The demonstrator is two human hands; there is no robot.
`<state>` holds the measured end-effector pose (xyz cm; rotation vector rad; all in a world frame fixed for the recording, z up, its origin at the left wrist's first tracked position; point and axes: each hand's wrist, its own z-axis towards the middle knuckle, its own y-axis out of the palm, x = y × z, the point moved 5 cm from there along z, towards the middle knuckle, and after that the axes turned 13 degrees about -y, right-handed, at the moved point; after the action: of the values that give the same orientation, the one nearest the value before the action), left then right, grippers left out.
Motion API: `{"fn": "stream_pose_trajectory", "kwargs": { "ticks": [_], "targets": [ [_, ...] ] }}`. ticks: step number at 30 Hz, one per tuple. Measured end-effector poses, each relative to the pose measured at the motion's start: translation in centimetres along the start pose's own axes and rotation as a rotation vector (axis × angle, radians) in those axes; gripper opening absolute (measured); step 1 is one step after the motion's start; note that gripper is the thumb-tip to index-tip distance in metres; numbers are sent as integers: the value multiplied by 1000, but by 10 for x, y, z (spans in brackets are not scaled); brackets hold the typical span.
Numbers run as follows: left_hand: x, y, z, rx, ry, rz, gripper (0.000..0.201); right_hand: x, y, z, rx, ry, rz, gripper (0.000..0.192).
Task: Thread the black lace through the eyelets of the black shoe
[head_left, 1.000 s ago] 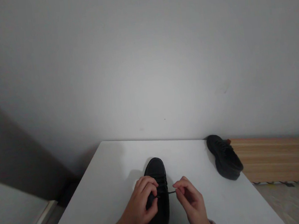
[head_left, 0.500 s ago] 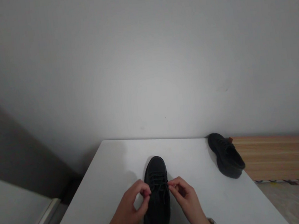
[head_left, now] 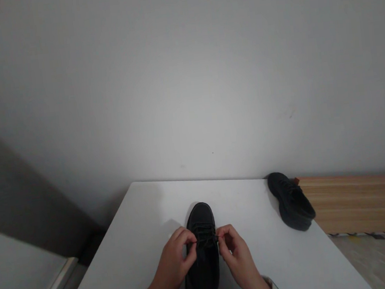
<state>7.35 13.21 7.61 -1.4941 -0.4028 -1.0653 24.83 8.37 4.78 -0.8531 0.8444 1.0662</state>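
Observation:
A black lace-up shoe (head_left: 202, 273) lies on the white table (head_left: 145, 215), its toe pointing away from me. Dark shoelaces (head_left: 204, 233) cross its upper part. At the shoe's left side, my left hand (head_left: 175, 257) pinches a lace between thumb and index finger. On the opposite side, my right hand (head_left: 236, 260) is closed in a pinch on the lace by the right edge of the eyelets. The thin lace ends are hard to make out against the dark shoe.
A second black shoe (head_left: 291, 203) rests at the table's far right edge. Beyond it is a wood-grain board (head_left: 362, 199) above the floor. A pale wall (head_left: 187, 94) rises behind the table.
My left hand has moved slightly up and right, nearer the laces, and its fingers have turned inward. My right hand has barely shifted. Both shoes stay where they were.

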Motion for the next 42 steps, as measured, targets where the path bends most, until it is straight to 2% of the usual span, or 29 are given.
{"fn": "stream_pose_trajectory", "kwargs": {
  "ticks": [3, 8, 13, 15, 17, 22, 29, 32, 36, 39, 42],
  "targets": [
    [-1, 3, 0, -27, -3, -39, 11, 1, 1, 1, -3, -2, 8, 14],
    [-6, 9, 4, -76, -86, -83, 10, 3, 1, 1, 12, 14, 7, 10],
    [-4, 4, 11, -65, -97, -117, 4, 4, -7, 3, 19, 44, 10, 20],
    [-4, -1, 12, -41, -93, -148, 10, 4, -12, 4, 21, 58, 12, 24],
    [-7, -3, 12, -38, -118, -251, 14, 2, -15, 4, 24, 70, 16, 27],
    [-17, 4, 14, -91, -233, -492, 10, -1, -17, 3, 62, 79, 27, 29],
    [-17, 1, 18, -89, -264, -476, 8, 0, -21, 4, 134, 79, 51, 29],
    [-14, -7, 16, -54, -216, -308, 5, 4, -22, 3, 165, 96, 83, 28],
    [-6, -18, 11, -29, -54, 176, 14, 10, -20, 0, 192, 138, 144, 30],
    [-10, -28, 10, -23, -89, 450, 23, 13, -18, -1, 214, 169, 188, 32],
    [-17, -38, 9, -18, -176, 519, 32, 15, -18, -1, 234, 193, 228, 34]
  ]
}}
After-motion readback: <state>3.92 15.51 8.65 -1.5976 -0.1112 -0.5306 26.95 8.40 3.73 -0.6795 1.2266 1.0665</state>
